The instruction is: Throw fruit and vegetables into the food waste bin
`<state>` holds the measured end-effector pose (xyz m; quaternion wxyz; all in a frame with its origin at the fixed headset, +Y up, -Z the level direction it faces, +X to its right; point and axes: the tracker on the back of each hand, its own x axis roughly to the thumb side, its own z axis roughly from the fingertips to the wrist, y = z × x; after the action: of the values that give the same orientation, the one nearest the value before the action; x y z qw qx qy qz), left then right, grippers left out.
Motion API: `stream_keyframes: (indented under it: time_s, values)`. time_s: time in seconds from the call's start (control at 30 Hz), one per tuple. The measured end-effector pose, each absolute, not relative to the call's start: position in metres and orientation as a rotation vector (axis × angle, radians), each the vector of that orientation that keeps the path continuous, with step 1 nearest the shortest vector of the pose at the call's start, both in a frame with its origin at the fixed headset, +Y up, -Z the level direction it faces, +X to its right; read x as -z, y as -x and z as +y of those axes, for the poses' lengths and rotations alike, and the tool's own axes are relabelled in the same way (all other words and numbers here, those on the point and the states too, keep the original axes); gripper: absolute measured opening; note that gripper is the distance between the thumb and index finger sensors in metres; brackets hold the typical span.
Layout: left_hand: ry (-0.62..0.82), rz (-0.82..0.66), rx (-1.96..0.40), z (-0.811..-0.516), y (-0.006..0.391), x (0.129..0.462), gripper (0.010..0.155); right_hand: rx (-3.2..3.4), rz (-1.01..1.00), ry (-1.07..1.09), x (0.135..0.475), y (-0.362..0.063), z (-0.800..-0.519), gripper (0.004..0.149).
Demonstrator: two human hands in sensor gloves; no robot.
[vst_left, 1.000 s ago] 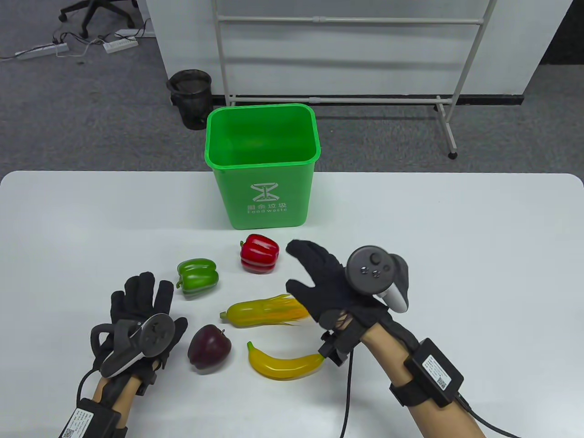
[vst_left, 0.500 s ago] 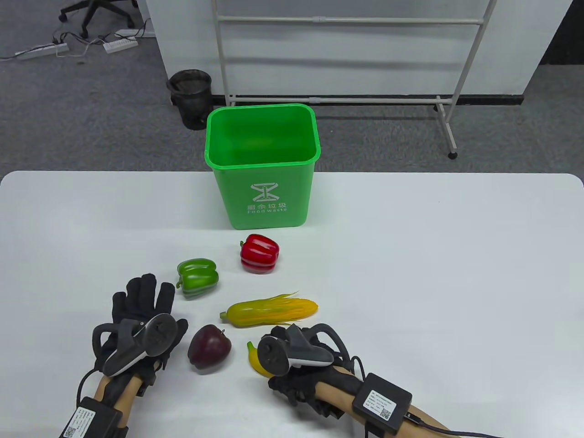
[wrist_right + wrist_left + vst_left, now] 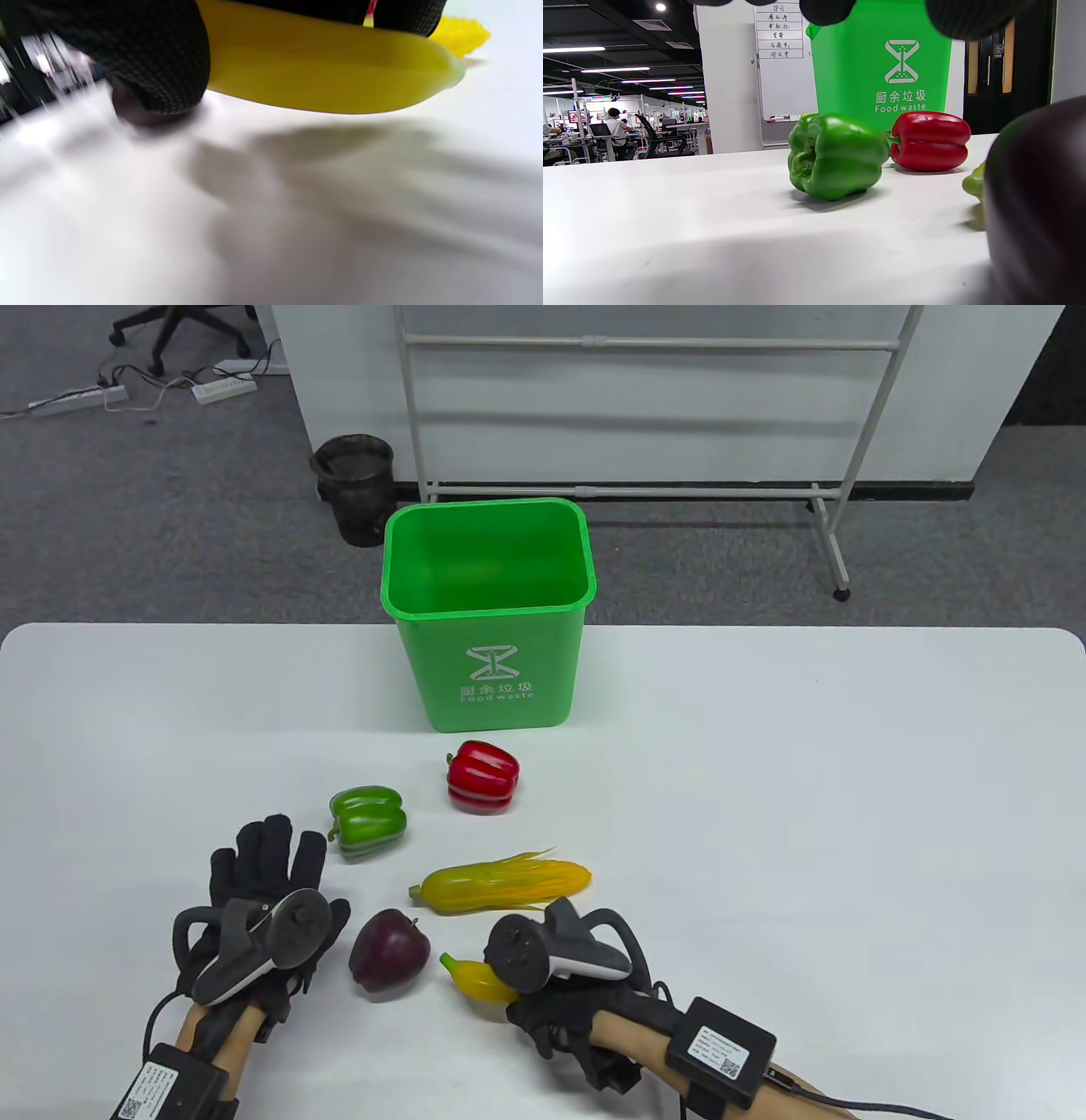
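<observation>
The green food waste bin (image 3: 492, 670) stands open at the table's far middle. In front of it lie a red pepper (image 3: 482, 776), a green pepper (image 3: 367, 821), a corn cob (image 3: 501, 885) and a dark red apple (image 3: 389, 954). My right hand (image 3: 543, 988) grips a yellow banana (image 3: 473, 977) near the front edge. The right wrist view shows the banana (image 3: 322, 72) under my gloved fingers (image 3: 140, 51), just off the table. My left hand (image 3: 267, 865) lies flat and empty left of the apple. The left wrist view shows the green pepper (image 3: 835, 154), red pepper (image 3: 931, 140), bin (image 3: 882, 72) and apple (image 3: 1039, 203).
The white table (image 3: 806, 814) is bare on its right half. Beyond its far edge are a black waste basket (image 3: 353, 483) and a white metal rack (image 3: 645, 407) on the floor.
My right hand swung back from above the corn down to the banana and took hold of it. The banana has since shifted left and tilted. My left hand stayed still.
</observation>
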<state>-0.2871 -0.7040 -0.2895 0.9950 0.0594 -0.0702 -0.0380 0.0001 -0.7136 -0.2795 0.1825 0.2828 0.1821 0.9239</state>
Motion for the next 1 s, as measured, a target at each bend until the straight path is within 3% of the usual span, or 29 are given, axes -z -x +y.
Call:
stream_keyframes:
  time_s: [0.1, 0.2, 0.47, 0.7, 0.8, 0.9, 0.97, 1.0]
  values:
    - [-0.116, -0.143, 0.077, -0.704, 0.287, 0.289, 0.083, -2.193, 0.46, -0.645, 0.294, -0.037, -0.692, 0.076]
    - [-0.117, -0.144, 0.077, -0.705, 0.287, 0.29, 0.083, -1.668, 0.447, -0.481, 0.309, -0.077, -0.694, 0.078]
    - [-0.104, -0.147, 0.086, -0.708, 0.286, 0.291, 0.083, -1.128, 0.507, -0.204, 0.31, -0.141, -0.755, 0.08]
    - [-0.092, -0.148, 0.088, -0.71, 0.286, 0.293, 0.083, -1.282, 0.537, 0.24, 0.266, -0.173, -0.806, 0.081]
    - [-0.089, -0.148, 0.087, -0.71, 0.286, 0.294, 0.083, -1.272, 0.563, 0.267, 0.26, -0.17, -0.81, 0.081]
    - [-0.099, -0.141, 0.071, -0.707, 0.287, 0.294, 0.083, -1.143, 0.461, 0.138, 0.293, -0.141, -0.764, 0.081]
    - [-0.105, -0.137, 0.062, -0.706, 0.288, 0.294, 0.083, -1.007, 0.289, -0.059, 0.348, -0.109, -0.674, 0.081]
    - [-0.106, -0.136, 0.062, -0.706, 0.288, 0.295, 0.083, -0.97, 0.222, -0.103, 0.366, -0.102, -0.645, 0.081]
